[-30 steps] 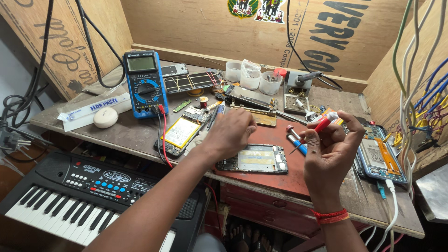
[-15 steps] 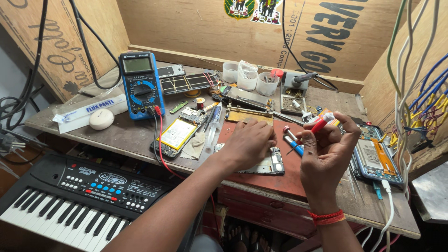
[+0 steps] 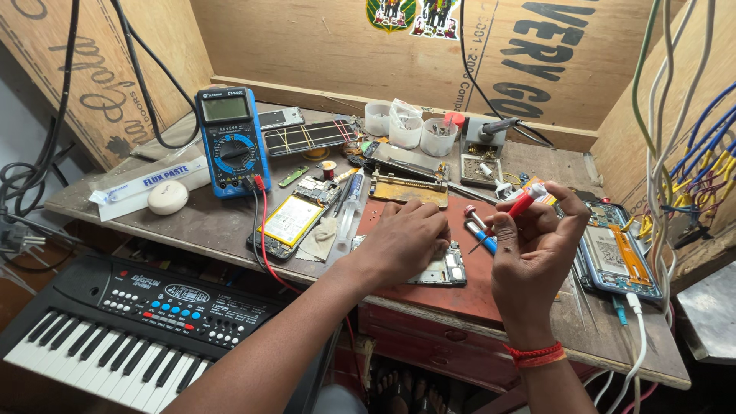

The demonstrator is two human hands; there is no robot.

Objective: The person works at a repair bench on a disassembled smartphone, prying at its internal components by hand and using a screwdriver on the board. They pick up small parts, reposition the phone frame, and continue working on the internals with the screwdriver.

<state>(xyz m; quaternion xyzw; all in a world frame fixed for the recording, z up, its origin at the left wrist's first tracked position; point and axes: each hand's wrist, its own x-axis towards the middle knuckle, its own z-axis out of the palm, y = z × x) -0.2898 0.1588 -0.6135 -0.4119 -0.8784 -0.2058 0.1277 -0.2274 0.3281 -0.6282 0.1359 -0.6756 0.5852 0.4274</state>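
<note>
My left hand [image 3: 405, 239] lies palm down on an opened phone [image 3: 446, 270] that rests on a red mat [image 3: 468, 284] at the front of the workbench; only the phone's right end shows. My right hand [image 3: 534, 253] is raised just right of it and grips a small red-handled screwdriver [image 3: 515, 208], tip pointing down and left. A blue-handled tool [image 3: 481, 234] lies on the mat between the two hands.
A blue multimeter [image 3: 231, 142] with a red lead stands at back left, beside a white tube [image 3: 149, 182] and a disassembled phone [image 3: 289, 221]. Another opened phone [image 3: 617, 257] lies right. Plastic cups [image 3: 406, 123] and parts crowd the back. A black keyboard [image 3: 130, 326] sits below the bench.
My left hand has slid right along the bench and settled onto the opened phone, covering most of it. My right hand keeps the red screwdriver raised in about the same place.
</note>
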